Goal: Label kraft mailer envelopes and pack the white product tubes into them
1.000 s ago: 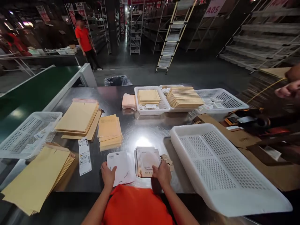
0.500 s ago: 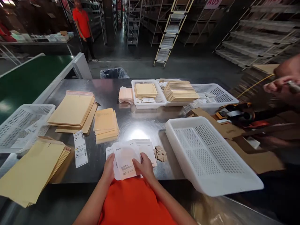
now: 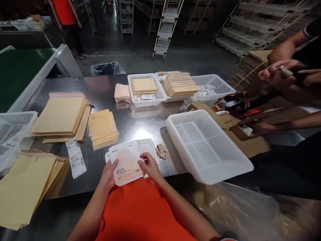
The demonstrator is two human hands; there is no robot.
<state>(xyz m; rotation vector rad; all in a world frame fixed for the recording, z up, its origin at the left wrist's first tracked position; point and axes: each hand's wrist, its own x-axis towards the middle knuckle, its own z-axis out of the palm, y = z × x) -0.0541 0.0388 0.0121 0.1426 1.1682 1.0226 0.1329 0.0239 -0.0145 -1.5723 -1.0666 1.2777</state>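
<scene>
A flat white packet with small print and a barcode is tilted towards me in front of my body. My left hand grips its left edge, thumb on the front face. At its right edge, my right hand pinches with curled thumb and fingers, partly hidden. Behind lies a stack of similar white packets on the metal table. Small folded brown cardboard pieces lie right of that stack.
Padded envelopes, smaller envelopes and a label strip lie left. A white basket stands right, with more baskets behind. Another person's hands hold a small object at far right. A conveyor runs left.
The view has swung right and down. The held packet now faces me more fully, covering more of the one behind it. My right fingers have shifted and curled at its edge.
</scene>
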